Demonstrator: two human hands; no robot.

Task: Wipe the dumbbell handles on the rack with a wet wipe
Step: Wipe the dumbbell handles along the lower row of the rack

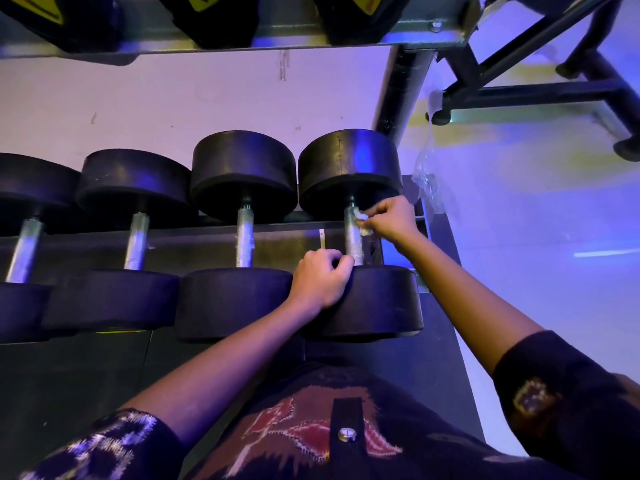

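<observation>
A dark patterned shirt (311, 434) filled the bottom of the view, nearest the camera, with both bare forearms reaching forward from its sleeves. The right hand (391, 218) pinched a small crumpled wet wipe (363, 224) between curled fingers and thumb. It pressed the wipe against the right side of the handle (354, 244) of the rightmost dumbbell (349, 171), close to the far head. The left hand (320, 278) sat nearer the body, just left of the handle's near end. Its fingers were curled over the inner edge of the near head (381, 299), apparently gripping it to steady the weight. Whether any finger wrapped the handle itself could not be told.

The wipe looked soft, limp and light, best kept bunched and folded round the bar. The handle looked like rigid, rough-textured metal, so the wipe would probably drag rather than slide and might snag or shred. With its thick round black heads, the dumbbell was likely heavy. It seemed better left on the rack (190, 233) and turned by a head than lifted.

Left of the left hand, three more dumbbell handles (245, 237) lay side by side on the same rack. Beyond the right hand, a scrap of clear plastic (428, 174) hung by the rack's upright (403, 91). Farther out, an upper shelf (294, 34) carried more weights.
</observation>
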